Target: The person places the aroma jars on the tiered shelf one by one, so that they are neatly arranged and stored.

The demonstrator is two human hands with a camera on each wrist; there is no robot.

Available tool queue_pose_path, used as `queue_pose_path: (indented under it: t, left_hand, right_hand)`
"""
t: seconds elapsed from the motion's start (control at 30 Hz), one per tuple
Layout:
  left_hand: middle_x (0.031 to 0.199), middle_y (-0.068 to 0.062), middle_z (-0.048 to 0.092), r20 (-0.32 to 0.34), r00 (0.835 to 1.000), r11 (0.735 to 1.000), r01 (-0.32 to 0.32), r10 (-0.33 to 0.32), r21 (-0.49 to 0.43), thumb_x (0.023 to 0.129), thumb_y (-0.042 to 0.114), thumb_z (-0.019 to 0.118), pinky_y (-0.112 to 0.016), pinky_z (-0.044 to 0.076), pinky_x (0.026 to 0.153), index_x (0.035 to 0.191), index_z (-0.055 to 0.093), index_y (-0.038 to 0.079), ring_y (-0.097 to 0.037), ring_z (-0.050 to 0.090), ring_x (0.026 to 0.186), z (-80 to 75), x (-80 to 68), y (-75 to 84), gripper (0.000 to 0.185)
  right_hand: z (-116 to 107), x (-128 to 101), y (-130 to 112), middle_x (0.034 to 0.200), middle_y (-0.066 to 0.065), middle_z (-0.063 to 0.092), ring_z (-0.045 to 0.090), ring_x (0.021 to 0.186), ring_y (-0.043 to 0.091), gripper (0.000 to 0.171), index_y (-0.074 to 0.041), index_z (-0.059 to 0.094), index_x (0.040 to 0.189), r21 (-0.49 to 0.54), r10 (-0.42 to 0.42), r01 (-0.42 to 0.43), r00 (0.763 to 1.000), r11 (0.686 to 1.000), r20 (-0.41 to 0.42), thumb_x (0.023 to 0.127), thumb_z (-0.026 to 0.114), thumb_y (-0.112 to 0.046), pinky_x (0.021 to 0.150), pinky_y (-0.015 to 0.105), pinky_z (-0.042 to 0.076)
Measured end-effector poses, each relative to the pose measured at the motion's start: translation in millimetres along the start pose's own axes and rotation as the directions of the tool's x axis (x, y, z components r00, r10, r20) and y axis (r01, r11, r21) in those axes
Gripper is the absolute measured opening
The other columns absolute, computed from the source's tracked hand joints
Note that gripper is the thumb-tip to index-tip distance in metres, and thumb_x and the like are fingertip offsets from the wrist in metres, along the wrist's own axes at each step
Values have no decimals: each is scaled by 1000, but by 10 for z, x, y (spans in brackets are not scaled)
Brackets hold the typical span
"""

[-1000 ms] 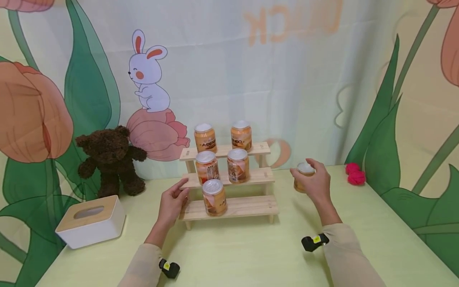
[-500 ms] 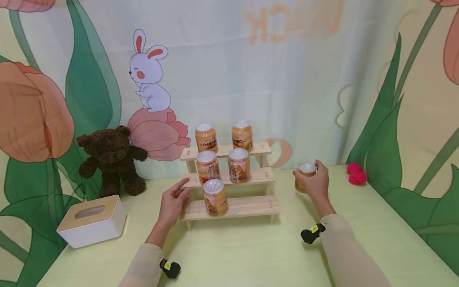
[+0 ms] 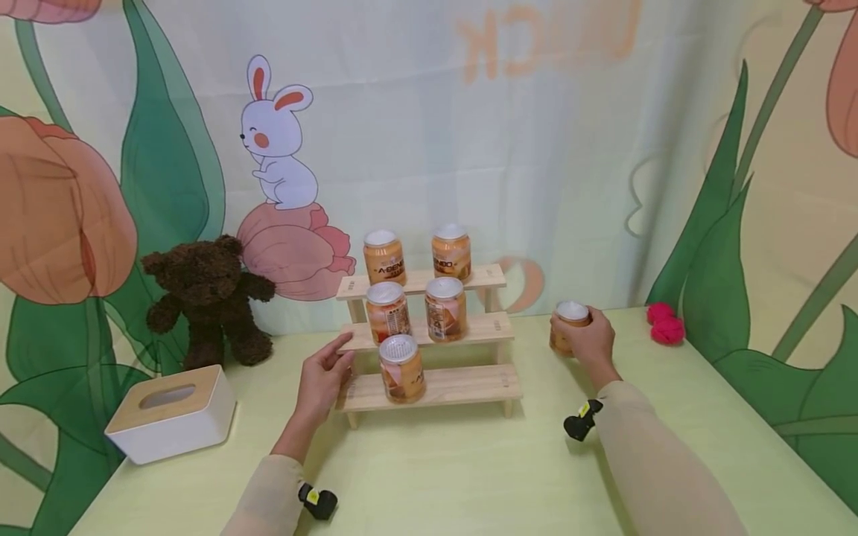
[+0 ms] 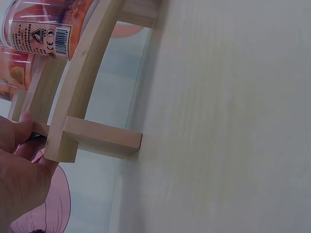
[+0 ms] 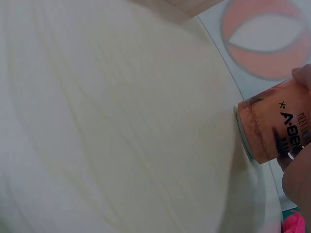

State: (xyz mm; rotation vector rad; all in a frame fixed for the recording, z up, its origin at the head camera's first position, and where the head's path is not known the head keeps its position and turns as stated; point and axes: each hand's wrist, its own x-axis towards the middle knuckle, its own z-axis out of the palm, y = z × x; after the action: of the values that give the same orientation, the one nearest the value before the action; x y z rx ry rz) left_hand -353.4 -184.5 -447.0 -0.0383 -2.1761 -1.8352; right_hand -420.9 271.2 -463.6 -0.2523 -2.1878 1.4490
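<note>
Change: the right hand (image 3: pixel 585 341) has closed lower round the can (image 3: pixel 570 327), fingers now wrapped on its side.
Can: upright on the surface (image 3: pixel 469 469), right of the wooden rack (image 3: pixel 442 387), well apart from it.
Left hand (image 3: pixel 323 376): fingers relaxed, touching the rack's left end.
Rack: five cans on three steps.
Further out: teddy bear (image 3: pixel 204 298), tissue box (image 3: pixel 170 413).

Head view high, facing forward over table (image 3: pixel 469 476), wrist views close at tabletop level, left sharing wooden rack (image 3: pixel 429 387), right sharing can (image 3: pixel 570 335)
</note>
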Motion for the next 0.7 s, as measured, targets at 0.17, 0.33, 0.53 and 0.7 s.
queue_pose_path:
  t: [0.17, 0.33, 0.53, 0.7]
  left_hand:
    - [107, -22, 67, 2, 1000, 1000, 9, -9, 2, 100, 9, 61, -20, 50, 64, 138, 62, 12, -16, 58, 80, 3, 4, 3, 38]
    - [108, -23, 67, 2, 1000, 1000, 12, -12, -1, 100, 9, 61, -20, 50, 65, 138, 62, 11, -18, 59, 83, 9, -5, 13, 38]
    - [107, -23, 67, 5, 1000, 1000, 13, -12, -7, 100, 9, 61, -21, 51, 66, 138, 62, 11, -19, 60, 84, 17, -15, 24, 39]
    - [107, -22, 68, -1, 1000, 1000, 6, -6, -8, 99, 10, 62, -20, 50, 65, 138, 63, 11, -22, 61, 86, 9, -23, 32, 38]
  right_hand:
    - [-25, -6, -16, 125, 24, 60, 56, 114, 36, 65, 4, 58, 132, 16, 14, -14, 1000, 1000, 19, 83, 81, -31, 96, 49, 47]
    - [-89, -55, -31, 123, 20, 61, 55, 112, 31, 63, 1, 62, 129, 37, 22, -23, 999, 999, 31, 83, 81, -37, 93, 45, 47]
    - [-231, -139, -115, 123, 18, 61, 55, 111, 27, 66, 0, 62, 130, 53, -20, 16, 997, 998, 80, 82, 82, -41, 88, 35, 47]
    - [-343, -202, -223, 120, 17, 62, 55, 106, 24, 65, 0, 62, 128, 66, -69, 58, 983, 996, 173, 82, 83, -42, 83, 27, 48]
